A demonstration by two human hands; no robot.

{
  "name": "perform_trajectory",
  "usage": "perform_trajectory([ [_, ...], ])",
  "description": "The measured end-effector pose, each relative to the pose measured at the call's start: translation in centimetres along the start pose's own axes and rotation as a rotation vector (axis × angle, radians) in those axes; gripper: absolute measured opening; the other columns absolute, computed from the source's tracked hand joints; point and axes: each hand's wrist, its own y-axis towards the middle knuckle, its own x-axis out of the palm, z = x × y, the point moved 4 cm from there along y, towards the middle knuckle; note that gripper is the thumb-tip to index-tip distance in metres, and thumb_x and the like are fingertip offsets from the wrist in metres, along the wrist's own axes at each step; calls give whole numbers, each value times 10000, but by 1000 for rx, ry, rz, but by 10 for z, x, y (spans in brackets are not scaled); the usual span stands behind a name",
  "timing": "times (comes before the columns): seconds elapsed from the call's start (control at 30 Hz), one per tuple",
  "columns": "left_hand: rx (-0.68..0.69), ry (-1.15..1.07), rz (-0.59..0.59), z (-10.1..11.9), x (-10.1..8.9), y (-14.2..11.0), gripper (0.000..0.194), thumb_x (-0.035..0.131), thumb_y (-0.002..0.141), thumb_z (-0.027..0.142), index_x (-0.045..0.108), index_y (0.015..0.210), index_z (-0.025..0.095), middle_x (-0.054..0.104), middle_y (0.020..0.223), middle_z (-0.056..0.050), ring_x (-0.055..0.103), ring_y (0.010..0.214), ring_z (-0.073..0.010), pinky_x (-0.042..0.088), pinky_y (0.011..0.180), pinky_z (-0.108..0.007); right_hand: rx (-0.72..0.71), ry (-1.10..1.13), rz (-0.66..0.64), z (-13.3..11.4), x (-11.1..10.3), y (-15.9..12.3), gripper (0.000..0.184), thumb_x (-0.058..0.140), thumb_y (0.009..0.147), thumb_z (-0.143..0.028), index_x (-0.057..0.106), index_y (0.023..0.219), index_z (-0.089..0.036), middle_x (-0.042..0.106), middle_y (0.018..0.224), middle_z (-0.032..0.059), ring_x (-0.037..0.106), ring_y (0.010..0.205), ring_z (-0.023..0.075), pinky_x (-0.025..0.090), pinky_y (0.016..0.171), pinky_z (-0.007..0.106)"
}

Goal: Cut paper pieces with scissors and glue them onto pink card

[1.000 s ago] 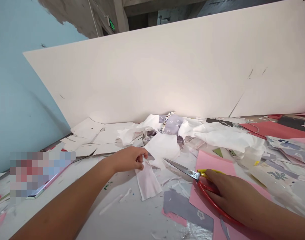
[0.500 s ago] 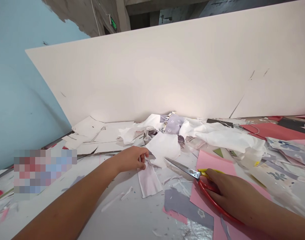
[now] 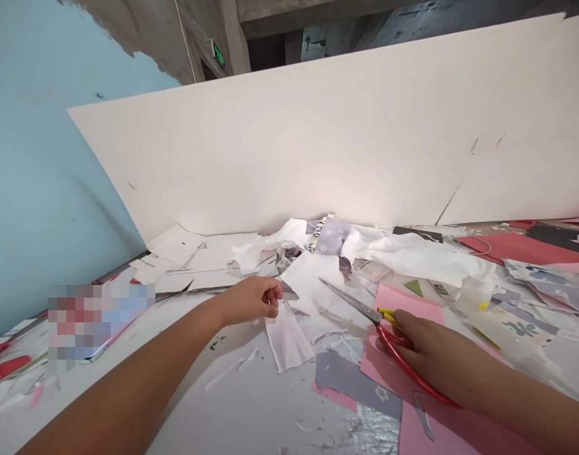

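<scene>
Scissors (image 3: 372, 316) overhang pink paper (image 3: 408, 306), beside grey floral fabric (image 3: 353, 382).

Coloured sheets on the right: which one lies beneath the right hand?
The large pink sheet, beneath the right hand and scissors; the red sheet lies farther back, clear of both.

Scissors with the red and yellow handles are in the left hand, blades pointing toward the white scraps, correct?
Wrong hand: the head view shows the right hand holding the red-and-yellow-handled scissors. The rest stands: blades pointing toward the white scraps.
</scene>
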Motion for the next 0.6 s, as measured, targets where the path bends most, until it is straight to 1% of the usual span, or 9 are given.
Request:
perform_trajectory([
  [0.07, 19, -73, 15, 8, -4, -8, 184, 579, 647, 262, 569, 825, 215, 605, 804, -11, 553, 713, -162, 426, 580, -250, -10, 226, -31, -6, -2, -2, 344, 449, 789, -434, 276, 591, -214, 465, 548, -32, 381, 476, 118, 276, 455, 247],
  [0.17, 53, -205, 14, 23, -11, -21, 207, 612, 646, 254, 556, 838, 201, 581, 803, -13, 543, 714, -147, 442, 613, -263, -45, 558, -150, -26, -2, -8, 387, 526, 736, -530, 336, 607, -219, 466, 528, -47, 444, 477, 118, 353, 471, 239],
  [0.23, 103, -244, 37, 37, -15, -29, 202, 627, 645, 240, 547, 826, 196, 563, 792, -9, 530, 711, -135, 438, 620, -261, -42, 762, -288, -47, 1, -13, 412, 546, 697, -588, 395, 616, -213, 522, 521, -29, 517, 484, 139, 398, 492, 252],
  [0.27, 129, -236, 48, 44, -17, -33, 201, 633, 647, 238, 544, 823, 199, 555, 784, -2, 517, 703, -126, 431, 615, -253, -34, 884, -373, -59, 4, -15, 422, 549, 685, -606, 433, 632, -204, 584, 587, 3, 558, 518, 149, 418, 509, 255],
  [0.37, 220, -143, 74, 69, -16, -46, 171, 636, 657, 248, 522, 775, 199, 537, 756, 11, 482, 661, -108, 401, 567, -227, 186, 1267, -650, -89, 20, -18, 511, 480, 656, -691, 484, 612, -182, 623, 644, 63, 615, 574, 190, 472, 530, 292],
  [0.43, 322, -28, 86, 85, -11, -56, 148, 634, 659, 227, 514, 743, 198, 530, 731, 25, 472, 658, -101, 396, 590, -221, 263, 1369, -790, -105, 30, -15, 535, 484, 654, -670, 546, 642, -139, 635, 680, 106, 631, 615, 206, 494, 548, 301],
  [0.5, 425, 105, 42, 98, -1, -66, 94, 585, 694, 176, 509, 742, 204, 533, 723, 35, 473, 662, -94, 386, 600, -206, 248, 1458, -805, -117, 35, -8, 436, 531, 680, -555, 574, 672, -122, 640, 702, 89, 635, 647, 196, 512, 579, 311],
  [0.53, 481, 171, 28, 103, 4, -71, 96, 570, 700, 150, 499, 736, 205, 528, 714, 39, 470, 666, -92, 372, 586, -194, 222, 1465, -796, -121, 37, -5, 352, 548, 692, -475, 573, 659, -126, 630, 662, 67, 628, 622, 182, 513, 576, 308],
  [0.6, 602, 317, -3, 111, 17, -81, 114, 522, 723, 97, 469, 697, 194, 522, 705, 45, 457, 658, -80, 355, 608, -188, 151, 1442, -751, -128, 38, 0, 191, 568, 675, -308, 542, 582, -143, 578, 542, 18, 582, 509, 145, 489, 503, 274],
])
